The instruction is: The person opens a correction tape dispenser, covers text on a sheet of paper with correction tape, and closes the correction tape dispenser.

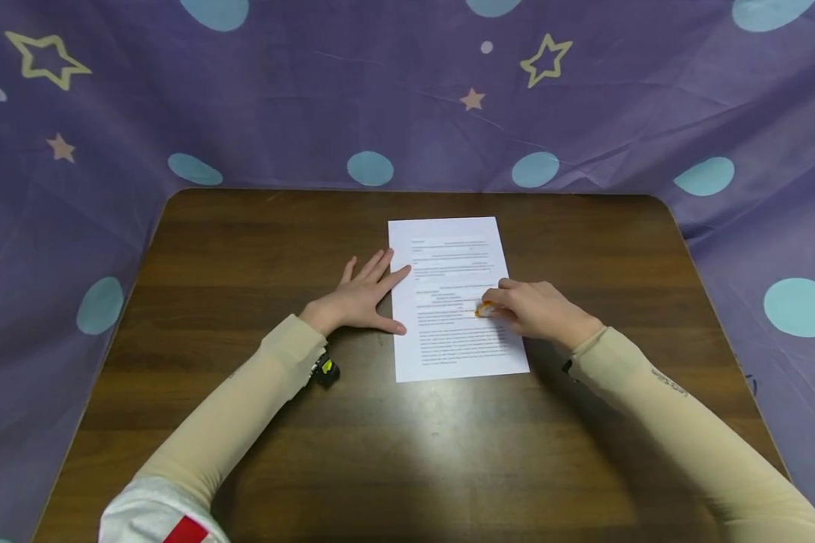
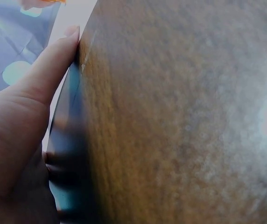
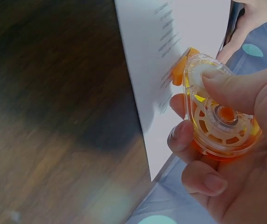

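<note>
A white sheet of printed paper (image 1: 448, 354) lies on the brown table, with several pale blank stretches among its lines of text. My left hand (image 1: 360, 302) is spread at the paper's left edge, fingers straight, its thumb and fingertips resting on that edge. In the left wrist view the thumb of my left hand (image 2: 17, 116) touches the paper's border. My right hand (image 1: 539, 309) holds a clear and orange correction tape dispenser (image 3: 222, 116) over the right part of the text. The right wrist view shows thumb and fingers of my right hand (image 3: 245, 172) around its body, its orange tip at the paper.
The wooden table (image 1: 244, 249) extends around the paper on all sides. Behind and beside it hangs a purple cloth (image 1: 435, 98) with stars and light blue dots. A dark device (image 1: 326, 371) is at my left wrist.
</note>
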`<act>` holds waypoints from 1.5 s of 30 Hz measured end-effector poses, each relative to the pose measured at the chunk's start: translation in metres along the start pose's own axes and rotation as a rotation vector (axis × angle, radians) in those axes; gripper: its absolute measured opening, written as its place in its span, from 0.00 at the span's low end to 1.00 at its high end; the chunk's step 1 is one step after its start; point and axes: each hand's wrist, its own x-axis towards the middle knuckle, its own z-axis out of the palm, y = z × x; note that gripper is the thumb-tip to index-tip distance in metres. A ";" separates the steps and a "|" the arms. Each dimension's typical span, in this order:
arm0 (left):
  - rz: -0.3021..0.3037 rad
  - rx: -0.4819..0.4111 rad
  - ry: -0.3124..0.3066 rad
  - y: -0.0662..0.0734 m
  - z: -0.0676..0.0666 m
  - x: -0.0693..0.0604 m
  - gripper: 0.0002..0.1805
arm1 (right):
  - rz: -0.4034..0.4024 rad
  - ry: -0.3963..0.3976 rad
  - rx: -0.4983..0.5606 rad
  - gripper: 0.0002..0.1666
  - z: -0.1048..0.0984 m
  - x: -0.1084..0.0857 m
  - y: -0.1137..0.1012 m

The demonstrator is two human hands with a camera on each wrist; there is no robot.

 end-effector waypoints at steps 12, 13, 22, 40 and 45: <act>0.000 -0.011 0.005 -0.009 0.008 0.007 0.67 | 0.022 0.065 -0.021 0.12 0.000 -0.022 0.018; 0.003 -0.014 0.009 -0.010 0.008 0.007 0.67 | 0.026 0.069 -0.025 0.12 0.000 -0.023 0.020; 0.009 -0.002 0.010 -0.010 0.008 0.005 0.67 | 0.070 0.068 -0.020 0.13 -0.002 -0.033 0.026; 0.014 -0.006 -0.001 -0.008 0.003 0.004 0.67 | -0.072 0.096 0.052 0.10 0.013 0.014 -0.016; 0.024 -0.015 0.006 -0.010 0.006 0.005 0.67 | -0.131 0.074 0.041 0.10 0.015 0.035 -0.037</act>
